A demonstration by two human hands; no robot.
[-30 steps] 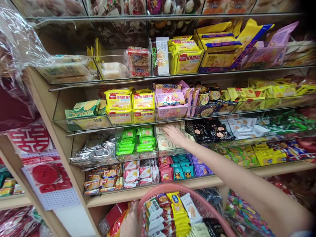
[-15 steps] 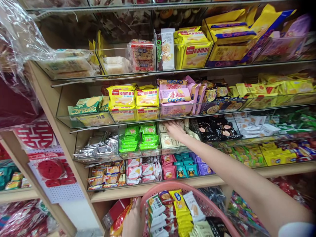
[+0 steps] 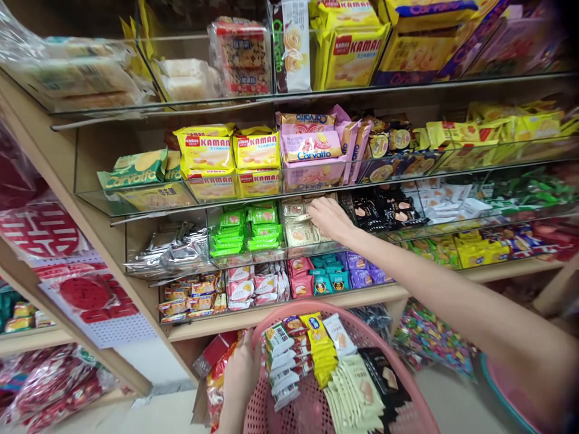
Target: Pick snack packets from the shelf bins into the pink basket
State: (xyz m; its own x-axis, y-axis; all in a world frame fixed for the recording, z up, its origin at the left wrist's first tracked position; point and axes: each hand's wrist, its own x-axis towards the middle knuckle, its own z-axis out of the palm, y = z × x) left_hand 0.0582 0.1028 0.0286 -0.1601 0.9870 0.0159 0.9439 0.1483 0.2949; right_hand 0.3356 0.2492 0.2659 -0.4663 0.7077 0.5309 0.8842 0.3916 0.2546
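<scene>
My right hand [image 3: 332, 218] reaches into a glass-fronted compartment of cream snack packets [image 3: 302, 234]. Its fingers are curled closed at the edge of one tilted cream packet [image 3: 304, 218]; the fingertips are partly hidden. At the lower middle, my left hand [image 3: 243, 369] is closed round the left rim of a pink plastic basket [image 3: 418, 405]. Inside the basket, rows of small packets stand: white-and-green packets [image 3: 279, 361], yellow packets [image 3: 320, 349], a white packet [image 3: 339, 335], a row of cream packets [image 3: 355, 395] and black packets [image 3: 384, 380].
Bright green packets [image 3: 246, 229] lie left of the cream compartment and black packets [image 3: 384, 208] right of it. Yellow wafer packs [image 3: 205, 150] and purple packs [image 3: 312, 147] fill the shelf above. A bag of colourful sweets [image 3: 434, 334] stands on the floor at right.
My right hand's fingers, earlier stretched over the cream packets, are now curled at one packet's edge. The view has shifted, showing more of the basket. My left hand stays at the rim.
</scene>
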